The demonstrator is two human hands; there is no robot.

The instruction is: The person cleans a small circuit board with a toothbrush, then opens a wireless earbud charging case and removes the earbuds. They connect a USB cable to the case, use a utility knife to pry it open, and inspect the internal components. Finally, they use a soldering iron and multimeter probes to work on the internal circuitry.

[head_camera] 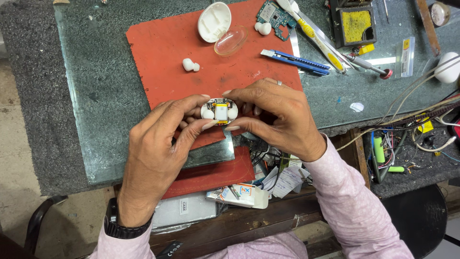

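- The left hand [160,144] and the right hand [275,117] meet over the near edge of the red mat [158,43], which lies on the glass-topped surface [96,96].
- Both sets of fingers are closed on the earbud case insert [219,111], a white piece with a yellow-edged battery on its face; the left thumb and forefinger pinch its left end, the right fingers its right end.
- A loose white earbud [190,64] lies on the mat, well apart from the hands.
- The white case shell [214,21] and a clear lid [231,41] rest at the mat's far edge, touching each other.
- A blue utility knife [294,61] lies just beyond the mat's right edge.
- A green circuit board [274,17] sits past the mat's far right corner, a second earbud [263,28] against it.
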